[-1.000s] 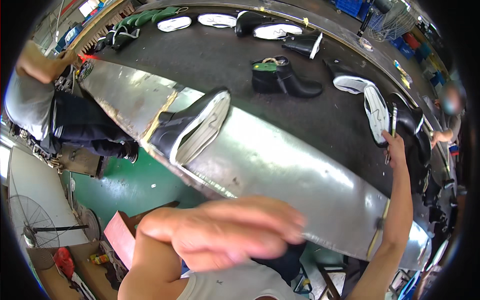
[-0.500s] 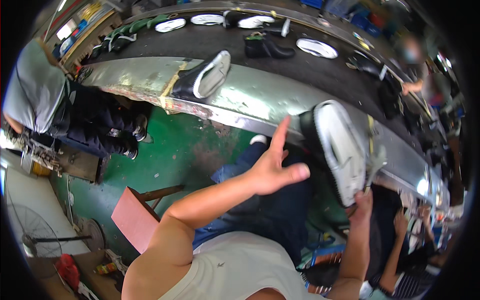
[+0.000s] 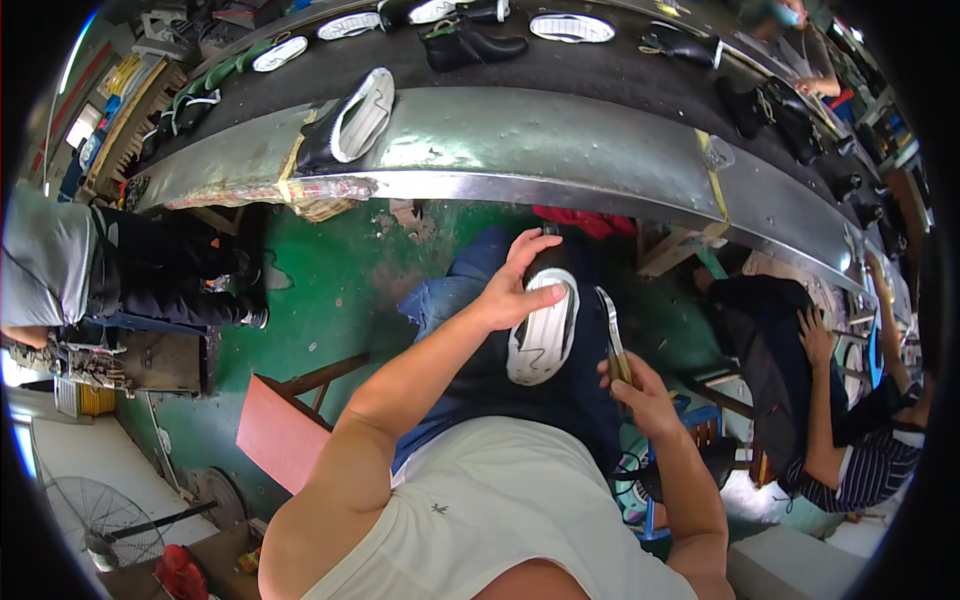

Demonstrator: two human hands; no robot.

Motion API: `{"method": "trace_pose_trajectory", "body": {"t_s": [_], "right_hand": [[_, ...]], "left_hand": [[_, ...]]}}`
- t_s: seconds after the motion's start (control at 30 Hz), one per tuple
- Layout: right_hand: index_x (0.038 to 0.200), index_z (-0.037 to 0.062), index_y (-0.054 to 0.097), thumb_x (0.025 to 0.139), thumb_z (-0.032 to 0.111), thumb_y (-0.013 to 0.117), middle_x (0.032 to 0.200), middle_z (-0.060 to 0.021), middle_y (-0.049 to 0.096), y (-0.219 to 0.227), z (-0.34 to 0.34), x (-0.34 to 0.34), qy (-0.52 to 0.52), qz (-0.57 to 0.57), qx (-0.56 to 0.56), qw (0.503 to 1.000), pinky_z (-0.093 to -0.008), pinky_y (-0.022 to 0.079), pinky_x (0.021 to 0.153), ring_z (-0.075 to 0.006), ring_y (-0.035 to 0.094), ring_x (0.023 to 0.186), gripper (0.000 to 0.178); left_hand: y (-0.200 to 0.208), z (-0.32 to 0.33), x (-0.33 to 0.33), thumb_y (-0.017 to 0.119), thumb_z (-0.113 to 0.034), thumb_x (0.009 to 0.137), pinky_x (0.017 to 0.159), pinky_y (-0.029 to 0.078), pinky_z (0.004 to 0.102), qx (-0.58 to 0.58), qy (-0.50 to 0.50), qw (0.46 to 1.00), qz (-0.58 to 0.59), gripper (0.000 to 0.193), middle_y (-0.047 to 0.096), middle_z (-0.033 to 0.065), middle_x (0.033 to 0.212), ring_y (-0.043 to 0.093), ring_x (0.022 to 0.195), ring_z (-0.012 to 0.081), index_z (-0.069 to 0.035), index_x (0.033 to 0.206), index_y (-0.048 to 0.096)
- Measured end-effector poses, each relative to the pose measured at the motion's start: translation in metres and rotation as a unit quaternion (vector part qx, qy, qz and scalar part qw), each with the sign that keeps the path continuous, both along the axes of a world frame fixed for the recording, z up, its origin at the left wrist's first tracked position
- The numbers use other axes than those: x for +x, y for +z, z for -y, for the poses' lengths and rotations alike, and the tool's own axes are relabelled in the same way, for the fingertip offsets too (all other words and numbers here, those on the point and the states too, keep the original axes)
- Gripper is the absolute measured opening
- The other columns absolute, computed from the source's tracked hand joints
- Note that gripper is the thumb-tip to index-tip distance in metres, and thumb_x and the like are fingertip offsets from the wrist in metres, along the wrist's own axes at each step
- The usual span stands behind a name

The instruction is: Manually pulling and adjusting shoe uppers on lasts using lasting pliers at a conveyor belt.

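In front of my lap, a black boot (image 3: 543, 335) is held with its white sole turned up. My left hand (image 3: 510, 293) grips its far end, thumb on the sole's edge and fingers round the dark upper. Just right of it, my right hand (image 3: 643, 392) is closed on pliers (image 3: 614, 345) with a curved metal head and yellowish-brown handles. The metal head points away from me and stands apart from the boot. Another black boot (image 3: 345, 125), white sole showing, leans on the metal ledge ahead on the left.
A long metal ledge (image 3: 540, 125) borders the dark conveyor belt (image 3: 600, 70), which carries several boots and white soles. A pink-topped stool (image 3: 280, 430) stands at my left. Co-workers sit on the right (image 3: 850, 440) and stand at far left (image 3: 50, 260). A fan (image 3: 100, 520) is at lower left.
The boot has come off the ledge side toward my lap. My left hand, open and empty before, now grips it; my right hand has moved left, keeping only the pliers.
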State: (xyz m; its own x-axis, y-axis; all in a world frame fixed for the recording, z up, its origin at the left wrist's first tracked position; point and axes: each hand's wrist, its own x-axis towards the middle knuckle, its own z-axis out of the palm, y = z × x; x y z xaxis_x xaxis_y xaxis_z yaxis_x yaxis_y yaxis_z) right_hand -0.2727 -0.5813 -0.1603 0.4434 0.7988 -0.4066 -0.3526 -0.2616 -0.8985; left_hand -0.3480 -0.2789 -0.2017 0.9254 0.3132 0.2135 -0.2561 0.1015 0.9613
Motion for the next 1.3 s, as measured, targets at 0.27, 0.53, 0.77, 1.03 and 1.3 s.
{"method": "trace_pose_trajectory", "body": {"t_s": [0.27,0.53,0.77,1.03,1.3], "right_hand": [[0.119,0.0012,0.062,0.098,0.01,0.058,0.097,-0.0057,0.069,-0.001,-0.021,-0.027,0.058,0.185,-0.087,0.977,-0.0291,0.051,0.071,-0.0124,0.062,0.073,0.023],[0.118,0.0001,0.062,0.1,0.013,0.058,0.099,-0.0052,0.068,-0.004,-0.059,-0.003,0.023,-0.049,-0.001,0.999,-0.031,0.053,0.073,-0.0131,0.063,0.085,0.023],[0.113,0.0003,0.063,0.099,0.016,0.061,0.086,-0.0055,0.068,-0.016,-0.08,0.028,0.132,-0.044,-0.18,0.974,-0.0379,0.055,0.071,-0.019,0.067,0.078,0.021],[0.112,-0.0029,0.059,0.095,0.013,0.062,0.097,-0.0273,0.066,-0.09,-0.074,0.001,0.041,0.359,-0.088,0.928,-0.0491,0.053,0.079,-0.0489,0.063,0.09,0.024],[0.115,-0.0031,0.057,0.094,0.012,0.061,0.097,-0.027,0.066,-0.041,-0.065,-0.003,0.101,0.438,-0.177,0.876,-0.0486,0.054,0.082,-0.0463,0.065,0.09,0.027]], "left_hand": [[-0.05,-0.003,-0.003,0.069,-0.034,0.096,0.122,0.016,0.0433,0.094,-0.053,0.987,-0.119,0.062,0.01,0.0234,0.162,0.007,0.155,0.0333,-0.02,0.149,0.041],[-0.047,-0.012,-0.004,0.058,-0.045,0.101,0.124,0.012,0.0438,0.125,-0.077,0.974,-0.174,0.063,0.006,0.0237,0.166,0.003,0.156,0.0339,-0.016,0.152,0.035],[-0.065,-0.026,0.0,0.057,-0.031,0.103,0.122,0.021,0.0375,0.096,-0.096,0.978,-0.155,0.054,0.023,0.0153,0.164,0.023,0.152,0.0275,-0.011,0.15,0.041],[-0.067,-0.049,0.009,0.063,-0.008,0.099,0.12,0.025,0.0345,0.016,-0.163,0.971,-0.176,0.058,0.027,0.0067,0.165,0.029,0.149,0.0188,-0.009,0.153,0.041],[-0.033,-0.027,0.026,0.065,-0.028,0.1,0.108,0.041,0.0329,-0.019,-0.131,0.923,-0.36,0.067,0.036,0.0132,0.16,0.036,0.144,0.0198,-0.013,0.158,0.035]]}}
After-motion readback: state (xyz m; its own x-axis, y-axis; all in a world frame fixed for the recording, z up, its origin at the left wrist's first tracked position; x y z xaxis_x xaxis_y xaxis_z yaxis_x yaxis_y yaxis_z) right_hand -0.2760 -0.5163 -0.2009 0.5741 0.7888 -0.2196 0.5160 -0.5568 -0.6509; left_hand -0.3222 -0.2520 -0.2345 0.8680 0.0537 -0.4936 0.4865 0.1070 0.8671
